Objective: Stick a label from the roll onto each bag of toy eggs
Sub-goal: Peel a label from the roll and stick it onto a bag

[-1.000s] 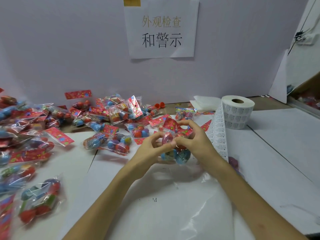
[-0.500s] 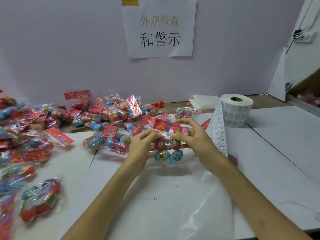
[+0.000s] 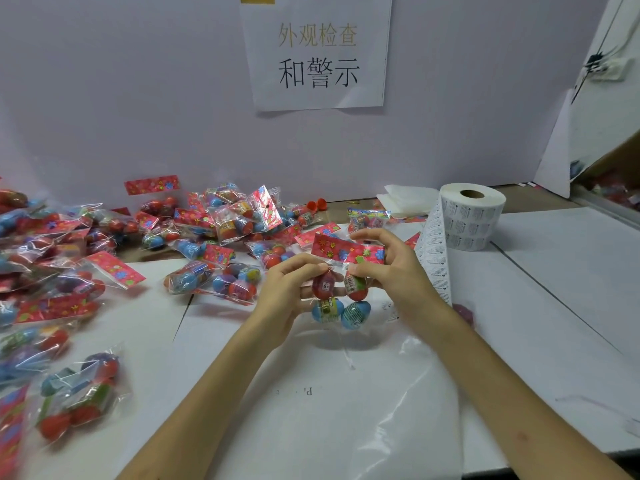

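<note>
Bag of toy eggs (image 3: 341, 289) pinched between left hand (image 3: 289, 292) and right hand (image 3: 391, 271); I'd pull the film taut before labelling.

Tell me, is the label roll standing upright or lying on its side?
Upright: the label roll rests on its flat end, its hollow core facing up.

left hand (image 3: 288, 294): fingers curled, pinching bag (image 3: 341, 250) | right hand (image 3: 394, 271): same

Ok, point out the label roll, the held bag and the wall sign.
label roll (image 3: 468, 220): head view, printed side wall.
held bag (image 3: 346, 252): head view, red header card.
wall sign (image 3: 317, 54): head view, paper between the text lines.
</note>
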`<state>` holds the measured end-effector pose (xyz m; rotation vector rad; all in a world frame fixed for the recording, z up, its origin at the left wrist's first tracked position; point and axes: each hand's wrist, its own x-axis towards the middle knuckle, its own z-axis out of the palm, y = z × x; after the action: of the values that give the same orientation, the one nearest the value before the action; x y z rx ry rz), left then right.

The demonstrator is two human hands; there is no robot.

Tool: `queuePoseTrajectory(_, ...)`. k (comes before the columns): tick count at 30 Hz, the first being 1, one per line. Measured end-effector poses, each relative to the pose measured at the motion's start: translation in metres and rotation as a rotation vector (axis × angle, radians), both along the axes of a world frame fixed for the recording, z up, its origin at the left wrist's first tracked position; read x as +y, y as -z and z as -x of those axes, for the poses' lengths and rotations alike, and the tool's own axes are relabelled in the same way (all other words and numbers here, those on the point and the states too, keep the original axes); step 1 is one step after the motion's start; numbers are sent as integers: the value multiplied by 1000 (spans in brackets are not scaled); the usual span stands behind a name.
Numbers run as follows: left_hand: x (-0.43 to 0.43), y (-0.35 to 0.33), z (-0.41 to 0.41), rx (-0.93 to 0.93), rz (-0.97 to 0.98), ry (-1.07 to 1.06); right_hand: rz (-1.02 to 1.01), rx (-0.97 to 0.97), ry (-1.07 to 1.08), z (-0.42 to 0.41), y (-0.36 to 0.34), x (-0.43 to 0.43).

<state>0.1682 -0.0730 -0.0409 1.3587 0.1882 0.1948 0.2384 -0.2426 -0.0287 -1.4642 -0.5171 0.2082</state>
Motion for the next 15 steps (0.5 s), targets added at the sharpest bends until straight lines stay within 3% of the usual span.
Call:
queuePoseTrajectory(9,0,0,5,116,-114,250,-27,-10,100,-2,-5,-4)
queuePoseTrajectory(15,-2,6,3,118,-154,205,9,11,80,-1,-3,-3)
